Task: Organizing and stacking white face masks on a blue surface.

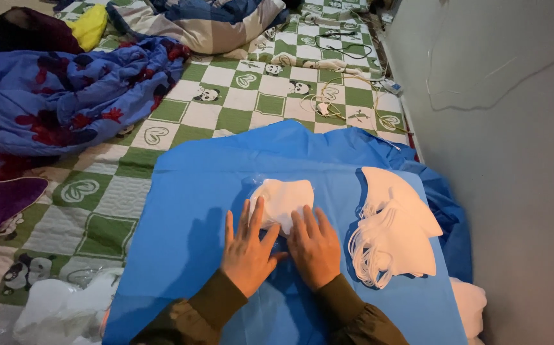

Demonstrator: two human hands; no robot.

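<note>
Pressing works best with even weight from both palms, smoothing outward so nothing creases. The left hand (246, 249) and right hand (315, 246) lie flat, fingers spread, gripping nothing, on the near edge of a folded white mask (283, 203), seemingly inside a clear wrapper. It sits mid-way across a smooth blue sheet (187, 223). Just right lies 1 stack of stiff masks (398, 223) with thin looped elastic.

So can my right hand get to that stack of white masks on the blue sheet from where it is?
Probably yes. The right hand lies flat on the blue sheet, and the mask stack sits just to its right with only bare sheet between them.
</note>
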